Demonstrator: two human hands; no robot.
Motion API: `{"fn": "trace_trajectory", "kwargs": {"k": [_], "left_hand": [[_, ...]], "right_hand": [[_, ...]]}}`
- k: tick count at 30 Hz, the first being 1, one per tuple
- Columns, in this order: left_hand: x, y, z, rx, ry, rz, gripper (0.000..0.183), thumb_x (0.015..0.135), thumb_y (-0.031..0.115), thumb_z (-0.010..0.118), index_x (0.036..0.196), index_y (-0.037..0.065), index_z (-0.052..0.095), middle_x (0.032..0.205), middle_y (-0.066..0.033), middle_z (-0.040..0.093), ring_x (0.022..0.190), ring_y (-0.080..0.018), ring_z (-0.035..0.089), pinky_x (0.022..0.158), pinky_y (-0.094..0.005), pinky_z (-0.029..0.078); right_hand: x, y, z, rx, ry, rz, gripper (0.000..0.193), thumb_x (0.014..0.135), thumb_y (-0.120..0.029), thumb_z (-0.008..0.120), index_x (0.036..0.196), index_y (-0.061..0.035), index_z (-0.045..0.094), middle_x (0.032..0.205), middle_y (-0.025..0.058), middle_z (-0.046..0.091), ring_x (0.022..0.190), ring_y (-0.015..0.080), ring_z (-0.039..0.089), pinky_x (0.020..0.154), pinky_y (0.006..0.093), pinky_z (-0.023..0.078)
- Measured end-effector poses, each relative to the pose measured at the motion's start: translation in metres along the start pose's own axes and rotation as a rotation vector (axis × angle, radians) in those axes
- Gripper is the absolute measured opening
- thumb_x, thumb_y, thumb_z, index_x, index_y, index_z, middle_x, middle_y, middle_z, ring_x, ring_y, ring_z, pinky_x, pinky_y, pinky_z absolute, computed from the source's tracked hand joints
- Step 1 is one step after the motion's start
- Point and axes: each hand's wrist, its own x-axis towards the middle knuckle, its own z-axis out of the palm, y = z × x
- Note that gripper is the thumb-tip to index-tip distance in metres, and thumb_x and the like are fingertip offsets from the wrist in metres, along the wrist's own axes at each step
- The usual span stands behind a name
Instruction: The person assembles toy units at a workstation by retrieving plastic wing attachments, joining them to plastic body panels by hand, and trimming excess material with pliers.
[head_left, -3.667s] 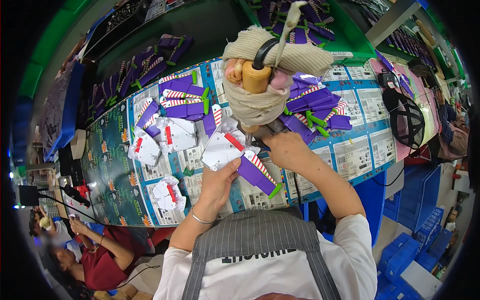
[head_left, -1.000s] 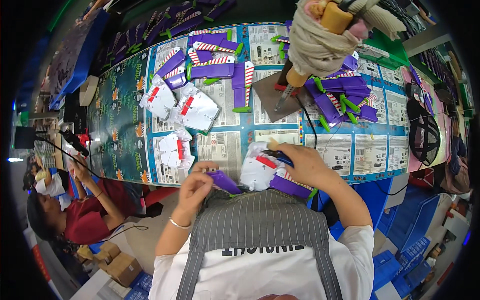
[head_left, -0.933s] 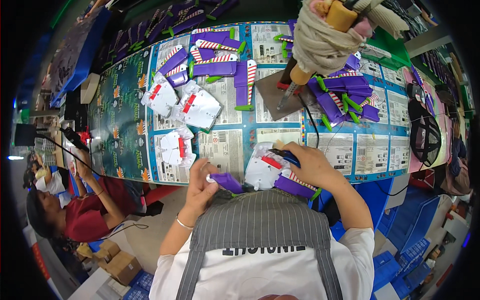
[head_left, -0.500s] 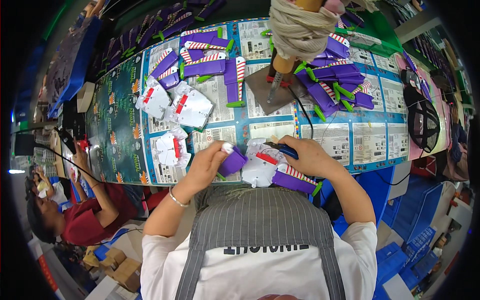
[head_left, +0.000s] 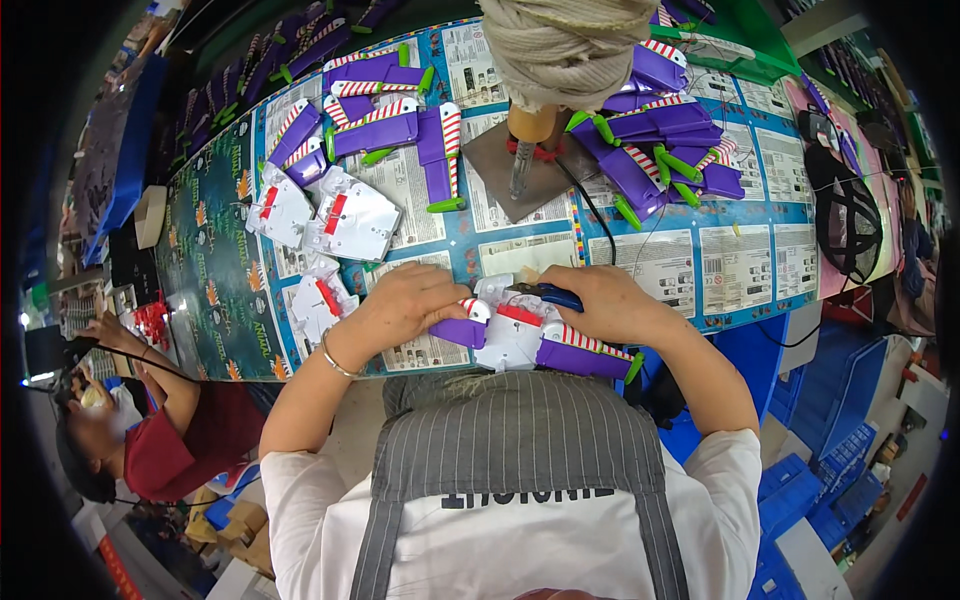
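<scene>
In front of me at the table's near edge lies a white plastic shell (head_left: 508,346) with a red strip on it. My left hand (head_left: 412,306) is closed on a purple plastic piece (head_left: 461,330) with a white, red-striped end, which meets the shell's left side. From the shell's right side sticks out a second purple piece (head_left: 585,357), striped along its top and green at the tip. My right hand (head_left: 605,305) grips blue-handled pliers (head_left: 548,294), their dark jaws over the shell's upper part. The palm side of each hand is hidden.
Several white shells (head_left: 357,219) lie to the left. Purple striped pieces (head_left: 375,130) are spread behind them, and more are piled at the right (head_left: 655,150). A rope-wrapped post (head_left: 560,50) stands over a metal plate (head_left: 500,180). A black cap (head_left: 848,215) lies far right; a person (head_left: 190,435) sits left.
My left hand has turned the purple piece level and brought it against the shell's left side. The right hand stays at the shell with the pliers. The whole view has shifted slightly.
</scene>
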Motion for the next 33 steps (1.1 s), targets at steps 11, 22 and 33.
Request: {"fn": "trace_trajectory", "kwargs": {"k": [11, 22, 33], "left_hand": [[0.009, 0.0, -0.007, 0.117, -0.045, 0.028, 0.022, 0.08, 0.028, 0.062, 0.09, 0.009, 0.06, 0.069, -0.0064, 0.05, 0.067, -0.0238, 0.056, 0.058, -0.0361, 0.045], [0.013, 0.015, -0.006, 0.303, -0.005, -0.067, 0.02, 0.082, 0.028, 0.061, 0.094, 0.012, 0.061, 0.084, -0.0088, 0.051, 0.078, -0.027, 0.054, 0.067, -0.0383, 0.045], [-0.017, 0.062, 0.065, -1.74, 0.524, -0.752, 0.042, 0.095, 0.03, 0.049, 0.128, 0.004, 0.043, 0.119, -0.0075, 0.054, 0.106, -0.0177, 0.054, 0.091, -0.0335, 0.044]], "right_hand": [[-0.001, -0.003, -0.001, -0.028, -0.029, 0.03, 0.034, 0.08, -0.019, 0.06, 0.112, -0.0108, 0.051, 0.09, 0.0166, 0.063, 0.084, 0.0358, 0.06, 0.075, 0.0448, 0.046], [-0.006, -0.002, 0.004, -0.063, 0.065, 0.018, 0.035, 0.079, -0.016, 0.061, 0.113, -0.0087, 0.051, 0.091, 0.0171, 0.063, 0.085, 0.0358, 0.06, 0.075, 0.0439, 0.047], [-0.012, -0.028, -0.008, 0.037, 0.123, -0.028, 0.035, 0.08, -0.012, 0.058, 0.113, -0.007, 0.047, 0.094, 0.0167, 0.061, 0.09, 0.0349, 0.06, 0.076, 0.0437, 0.045]]}}
